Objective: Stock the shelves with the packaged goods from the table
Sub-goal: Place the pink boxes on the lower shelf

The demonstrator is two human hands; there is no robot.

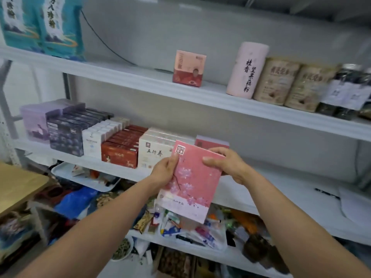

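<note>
The left hand (163, 173) pinches the left edge of the pink box (190, 183), thumb on its face, and the right hand (226, 165) curls over its top right corner: both grips closed on it. Its long axis rises, tilted, toward the middle shelf (281, 183), top edge just before a matching box (212, 142) there.

Pink blossom-printed box (189, 181) — upright, slightly tilted, before the middle shelf (281, 183).

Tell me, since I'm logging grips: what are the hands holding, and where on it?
A pink flowered box: the left hand grips its upper left edge, the right hand its upper right edge.
</note>
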